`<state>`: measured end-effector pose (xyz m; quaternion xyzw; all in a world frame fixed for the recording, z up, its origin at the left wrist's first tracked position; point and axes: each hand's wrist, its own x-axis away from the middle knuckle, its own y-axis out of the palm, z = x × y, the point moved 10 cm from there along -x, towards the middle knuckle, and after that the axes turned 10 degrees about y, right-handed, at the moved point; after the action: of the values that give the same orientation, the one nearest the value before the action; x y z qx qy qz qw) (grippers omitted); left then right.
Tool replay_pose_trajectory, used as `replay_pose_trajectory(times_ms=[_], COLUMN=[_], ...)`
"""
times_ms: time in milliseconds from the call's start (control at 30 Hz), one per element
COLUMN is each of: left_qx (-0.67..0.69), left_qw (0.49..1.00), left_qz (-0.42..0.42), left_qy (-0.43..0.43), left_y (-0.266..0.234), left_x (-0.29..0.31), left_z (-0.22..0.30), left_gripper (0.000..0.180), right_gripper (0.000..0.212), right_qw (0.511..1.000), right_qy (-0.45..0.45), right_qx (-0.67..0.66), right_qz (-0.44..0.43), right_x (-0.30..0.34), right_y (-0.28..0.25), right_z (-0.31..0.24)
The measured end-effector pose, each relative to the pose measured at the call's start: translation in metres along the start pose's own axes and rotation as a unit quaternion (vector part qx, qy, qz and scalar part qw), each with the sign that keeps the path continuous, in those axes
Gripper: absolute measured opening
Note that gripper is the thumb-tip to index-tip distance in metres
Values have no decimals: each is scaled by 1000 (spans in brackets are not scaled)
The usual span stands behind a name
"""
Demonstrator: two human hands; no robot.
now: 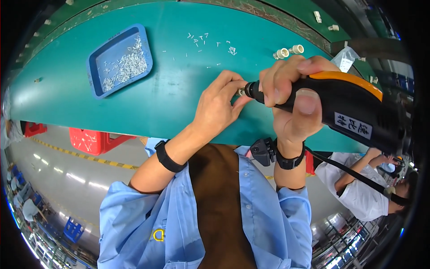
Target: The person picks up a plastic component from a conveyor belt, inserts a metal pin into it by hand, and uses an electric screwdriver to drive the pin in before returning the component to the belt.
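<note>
My right hand (pixel 293 94) is wrapped round a black electric screwdriver (pixel 354 103) with an orange strip along its back. The tool lies almost level, its nose aimed left at my left hand (pixel 219 101). Between the left thumb and fingers, a small pale fitting (pixel 241 92) is pinched against the screwdriver's nose; fingers hide most of it. Two cream cylindrical fittings (pixel 281 54) rest on the green table just beyond my right hand. Small silvery screws (pixel 232 50) lie scattered past my left hand.
A blue tray (pixel 93 74) of loose screws sits on the green tabletop (pixel 174 103) to the left. A clear plastic bag (pixel 345 59) is at the far right. The screwdriver's black cable (pixel 347 169) trails right, near a person in white (pixel 358 188). A red stool (pixel 89 141) stands below the near edge.
</note>
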<state>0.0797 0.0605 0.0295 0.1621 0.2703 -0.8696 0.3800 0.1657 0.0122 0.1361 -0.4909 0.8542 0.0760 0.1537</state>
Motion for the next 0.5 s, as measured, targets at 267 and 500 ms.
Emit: replay_pose_trajectory(times_ms=[267, 500], left_qx=[-6, 12], left_qw=[1000, 1000], left_qz=[-7, -22], left_qy=[14, -6], left_y=[2, -9], left_x=[1, -19], left_z=[0, 32], left_gripper=[24, 19], right_gripper=[45, 65], right_qw=[983, 952], right_qy=[-4, -197], right_qx=[-173, -201], right_qz=[66, 118], right_x=[7, 33], right_y=[-15, -103], right_z=[-14, -105])
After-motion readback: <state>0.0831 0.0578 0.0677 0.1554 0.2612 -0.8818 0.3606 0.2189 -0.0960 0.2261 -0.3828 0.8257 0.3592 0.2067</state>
